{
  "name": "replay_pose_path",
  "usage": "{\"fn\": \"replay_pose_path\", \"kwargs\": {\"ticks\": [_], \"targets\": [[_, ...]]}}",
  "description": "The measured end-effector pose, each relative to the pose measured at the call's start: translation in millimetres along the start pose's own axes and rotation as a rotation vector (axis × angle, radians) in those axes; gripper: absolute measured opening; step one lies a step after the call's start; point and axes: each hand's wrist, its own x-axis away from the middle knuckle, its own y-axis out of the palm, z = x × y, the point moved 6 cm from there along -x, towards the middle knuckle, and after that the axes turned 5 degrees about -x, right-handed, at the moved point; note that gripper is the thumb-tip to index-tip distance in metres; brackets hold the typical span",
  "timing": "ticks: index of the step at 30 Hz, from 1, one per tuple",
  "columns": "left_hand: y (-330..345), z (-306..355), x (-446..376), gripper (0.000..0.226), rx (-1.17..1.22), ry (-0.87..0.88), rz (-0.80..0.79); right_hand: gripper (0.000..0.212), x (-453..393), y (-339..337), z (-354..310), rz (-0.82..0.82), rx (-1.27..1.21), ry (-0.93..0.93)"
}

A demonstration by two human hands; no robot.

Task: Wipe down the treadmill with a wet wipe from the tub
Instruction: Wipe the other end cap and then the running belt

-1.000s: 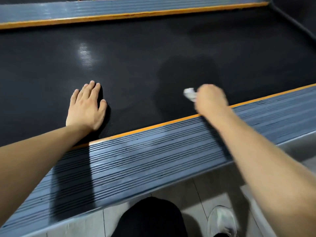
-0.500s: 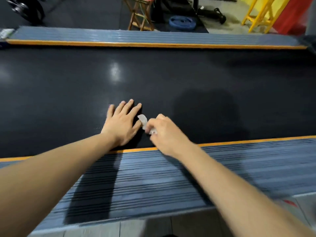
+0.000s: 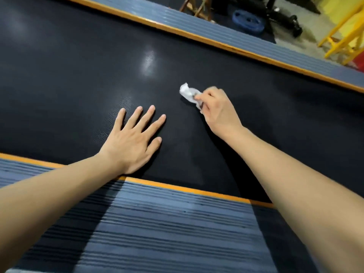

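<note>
The left hand (image 3: 131, 140) lies flat on the black treadmill belt (image 3: 69, 75), fingers straight and spread, its grip released and holding nothing; it seems to brace the person's lean. Just to its right, apart from it, the right hand (image 3: 217, 111) has its grip clenched round a crumpled white wet wipe (image 3: 188, 93), which sits on the belt near the middle and pokes out to the far left of the fingers. To wipe well, I would judge, press the wad flatter so more of it meets the belt, and work in overlapping strokes from the near orange-edged side rail (image 3: 177, 223) toward the far side rail (image 3: 216, 30). The braced left hand covers a patch that will need a pass of its own. Beyond the far rail lie a blue weight plate (image 3: 249, 21), a wooden stool (image 3: 197, 6) and a yellow frame (image 3: 342, 36), all well clear. The tub is not in view.
</note>
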Motion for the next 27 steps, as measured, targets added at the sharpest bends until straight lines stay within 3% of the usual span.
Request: {"fn": "replay_pose_path", "kwargs": {"ticks": [2,4,8,13,16,20,27], "targets": [[0,-1,0,0.068,0.001,-0.009,0.023,0.028,-41,8,-4,0.040,0.021,-0.129],[0,-1,0,0.066,-0.014,-0.011,0.023,0.028,-72,19,4,0.052,0.011,-0.137],[-4,3,3,0.065,-0.032,-0.037,-0.061,0.025,-73,43,21,0.000,-0.162,-0.042],[-23,27,7,0.062,-0.015,-0.216,-0.189,0.033,-73,43,31,-0.033,-0.259,0.077],[-28,44,21,0.077,0.038,-0.404,-0.288,0.033,-74,41,23,-0.063,-0.248,0.071],[-33,62,21,0.101,0.067,-0.523,-0.415,0.034,-81,40,23,-0.064,-0.283,0.039],[-51,133,8,0.120,0.218,-0.893,-0.549,0.036,-78,42,40,-0.064,-0.382,-0.005]]}}
